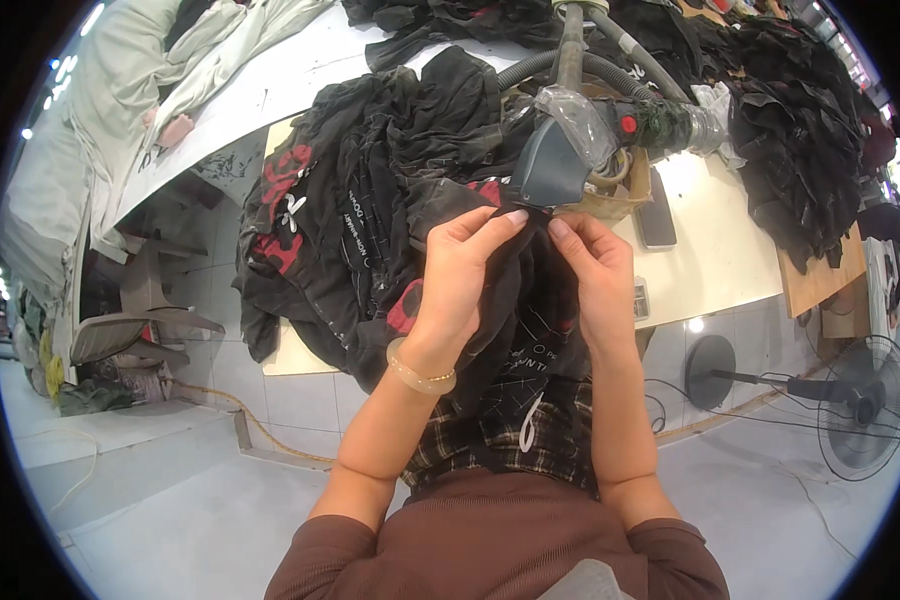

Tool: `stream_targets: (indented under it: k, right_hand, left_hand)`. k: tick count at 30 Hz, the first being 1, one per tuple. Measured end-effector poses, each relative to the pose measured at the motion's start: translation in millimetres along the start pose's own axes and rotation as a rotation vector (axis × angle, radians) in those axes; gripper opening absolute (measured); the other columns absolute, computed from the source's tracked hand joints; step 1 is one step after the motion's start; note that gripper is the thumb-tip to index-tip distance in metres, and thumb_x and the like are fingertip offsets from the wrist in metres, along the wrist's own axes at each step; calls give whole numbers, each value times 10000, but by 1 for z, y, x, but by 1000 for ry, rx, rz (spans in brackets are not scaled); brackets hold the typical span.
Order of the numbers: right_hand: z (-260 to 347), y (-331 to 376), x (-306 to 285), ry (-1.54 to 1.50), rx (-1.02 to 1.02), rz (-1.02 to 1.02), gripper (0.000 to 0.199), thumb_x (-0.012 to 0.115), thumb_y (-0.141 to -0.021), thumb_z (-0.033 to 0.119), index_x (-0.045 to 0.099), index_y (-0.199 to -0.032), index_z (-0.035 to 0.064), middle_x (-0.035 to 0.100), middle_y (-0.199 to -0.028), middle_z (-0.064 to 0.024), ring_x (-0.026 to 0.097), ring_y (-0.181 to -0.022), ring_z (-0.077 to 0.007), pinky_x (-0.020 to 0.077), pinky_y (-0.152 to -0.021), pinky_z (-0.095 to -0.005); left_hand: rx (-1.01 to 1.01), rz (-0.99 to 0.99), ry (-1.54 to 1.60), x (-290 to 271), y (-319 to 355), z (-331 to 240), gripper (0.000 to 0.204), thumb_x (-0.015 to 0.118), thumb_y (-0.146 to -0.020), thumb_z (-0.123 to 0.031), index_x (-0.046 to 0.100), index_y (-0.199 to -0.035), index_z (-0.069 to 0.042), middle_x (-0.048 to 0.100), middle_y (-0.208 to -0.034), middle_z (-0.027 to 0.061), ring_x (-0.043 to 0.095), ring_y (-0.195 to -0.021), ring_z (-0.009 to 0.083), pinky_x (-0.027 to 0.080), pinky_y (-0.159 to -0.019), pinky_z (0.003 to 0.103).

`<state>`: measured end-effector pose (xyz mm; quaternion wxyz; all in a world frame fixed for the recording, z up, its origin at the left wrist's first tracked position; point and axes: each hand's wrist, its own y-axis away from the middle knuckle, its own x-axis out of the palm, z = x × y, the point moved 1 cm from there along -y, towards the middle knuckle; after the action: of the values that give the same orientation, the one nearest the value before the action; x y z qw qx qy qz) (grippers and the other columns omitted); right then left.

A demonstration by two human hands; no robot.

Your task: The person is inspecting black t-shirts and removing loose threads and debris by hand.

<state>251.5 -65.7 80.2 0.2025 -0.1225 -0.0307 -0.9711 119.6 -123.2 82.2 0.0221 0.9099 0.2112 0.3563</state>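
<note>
Beside the machine (548, 172), left hand (460, 268) and right hand (603, 275) pinch black fabric (532, 290).

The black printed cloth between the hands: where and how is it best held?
Probably by its upper edge, pinched from the near side, as the left hand and right hand do: the black printed cloth drapes limply below, and the grey machine head crowds the far side.

black cloth (515, 290): partly behind left grip (455, 270) | cardboard box (615, 205): partly behind machine head (550, 170) | brown shirt (510, 535): cut off below
</note>
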Motion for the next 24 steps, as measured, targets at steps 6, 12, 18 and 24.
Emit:
stream_targets:
  k: [6,12,18,24]
  right_hand:
    - [2,2,-6,1,12,-7,151,640,-919,120,664,-929,-29,633,-835,8,527,-769,-44,420,-721,-190]
    - [-1,1,-3,5,6,4,151,646,-913,118,664,-930,-31,634,-832,7,530,-779,-44,418,-722,-190]
    - [0,2,-8,104,30,37,160,666,-880,72,649,-1001,-31,655,-908,-17,563,-810,-62,452,-757,-204]
    - [1,9,-17,139,30,122,191,684,-842,22,649,-1024,-26,667,-941,-34,601,-867,-86,473,-805,-226]
  left_hand:
    - [-10,52,-45,3,-2,3,111,645,-868,-22,695,-941,44,702,-924,66,633,-812,80,485,-756,205]
    - [38,48,-93,0,-2,-2,103,644,-869,-22,696,-931,42,701,-907,55,623,-802,74,477,-748,199]
    - [78,80,-164,-16,-3,-1,121,648,-879,-34,674,-984,19,682,-903,14,616,-789,56,481,-730,190]
    - [63,239,-482,-33,14,-13,206,697,-842,-51,639,-1026,22,654,-918,17,588,-862,78,471,-800,216]
